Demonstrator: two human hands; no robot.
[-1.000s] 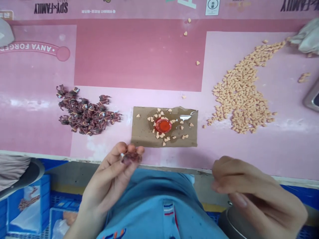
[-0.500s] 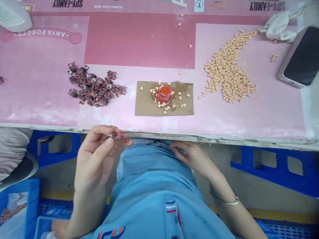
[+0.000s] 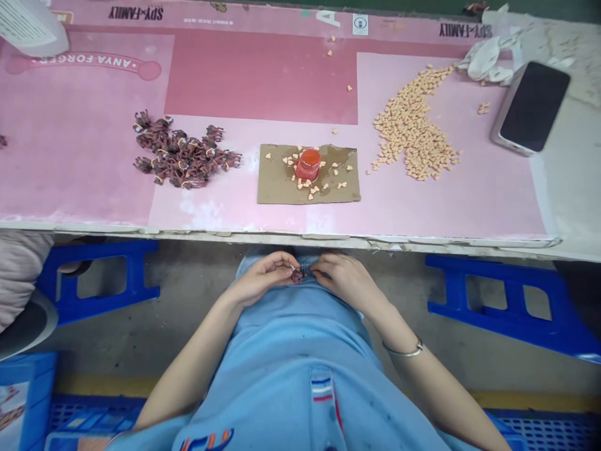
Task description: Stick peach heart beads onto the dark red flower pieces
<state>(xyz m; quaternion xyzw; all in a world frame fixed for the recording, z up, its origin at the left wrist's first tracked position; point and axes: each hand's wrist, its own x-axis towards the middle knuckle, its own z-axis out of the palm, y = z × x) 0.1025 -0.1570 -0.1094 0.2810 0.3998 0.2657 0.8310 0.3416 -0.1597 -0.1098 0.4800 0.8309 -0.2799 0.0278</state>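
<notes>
My left hand [image 3: 265, 275] is low over my lap, thumb and fingers closed on a small dark reddish-brown figurine [image 3: 297, 275]. Just right of it, my right hand [image 3: 347, 280] has its fingers curled in a pinch, the tips close to the figurine; whatever they hold is too small to make out. On the table ahead lies a brown cardboard piece [image 3: 277, 185], wet in places. A small red cup-like piece [image 3: 308, 164] stands on it, with several tiny tan pieces scattered around. A heap of similar dark figurines [image 3: 183, 153] sits to the left.
A large spread of tiny tan pieces [image 3: 416, 134] covers the table's right part. Beyond it are a crumpled white cloth [image 3: 491, 59] and a phone-like device [image 3: 533, 106]. A white bottle [image 3: 32, 28] stands far left. Blue stools [image 3: 498, 300] flank my lap under the table edge.
My left hand has moved right and inward with the figurine, coming beside my right hand over my lap. The right hand has stayed near its place. The camera view has shifted slightly.
</notes>
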